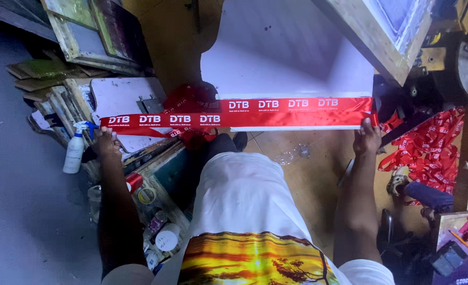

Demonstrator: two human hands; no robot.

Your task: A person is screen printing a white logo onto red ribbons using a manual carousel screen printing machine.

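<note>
Nearest the camera is the person's torso in a white shirt (244, 206) with a yellow and orange printed panel at the lower edge; it hides the floor directly beneath and is cut off by the bottom of the frame.

White bench (281, 53): largest surface in view, upper centre. Its right side is partly covered by a tilted wooden frame (371, 31), and the far edge runs out of frame.

Red ribbon (234, 112): a long printed strip stretched taut, long axis running left to right across the view, slightly lower at the left end. The right half lies along the near edge of the bench; the left half spans open air above clutter. White repeated lettering faces up.

Pile of red ribbons (429, 142): heaped at the right, partly dim and hard to separate into single strips. A second red bundle (192, 97) sits behind the taut strip at centre, mostly hidden.

Left hand (106, 141): grip closed on the left end of the red ribbon, thumb on top.

Right hand (367, 138): grip closed on the right end of the red ribbon at the bench corner; fingertips hidden under the strip.

Spray bottle (75, 150): white, upright, just left of the left hand. Small round tins (165, 237) below are too dark to identify.
</note>
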